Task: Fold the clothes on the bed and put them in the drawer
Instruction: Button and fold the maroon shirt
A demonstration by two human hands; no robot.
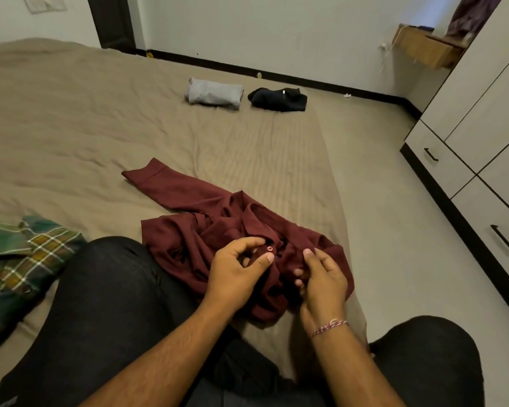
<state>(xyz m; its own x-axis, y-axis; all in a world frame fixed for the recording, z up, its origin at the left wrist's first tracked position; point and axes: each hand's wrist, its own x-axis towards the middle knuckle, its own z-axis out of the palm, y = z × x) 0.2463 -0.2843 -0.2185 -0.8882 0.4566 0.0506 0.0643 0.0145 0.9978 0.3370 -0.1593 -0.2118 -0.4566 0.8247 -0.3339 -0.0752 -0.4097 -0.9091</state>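
Two bare hands are working at the front placket of a crumpled maroon long-sleeved shirt (pixel 218 227) lying on the tan bed sheet (pixel 71 127) just in front of the person's dark-trousered knees. Left hand (pixel 235 274) is pinching the cloth beside a small pink button (pixel 269 248) with thumb and curled fingers; right hand (pixel 323 283), wearing a braided thread bracelet (pixel 329 326), is gripping the opposite edge, fingers curled in. One sleeve is trailing away to the upper left. Folded grey garment (pixel 215 93) and folded black garment (pixel 279 98) are lying side by side, well apart. White drawer unit (pixel 465 183) is standing at right, green plaid shirt (pixel 21 259) at left
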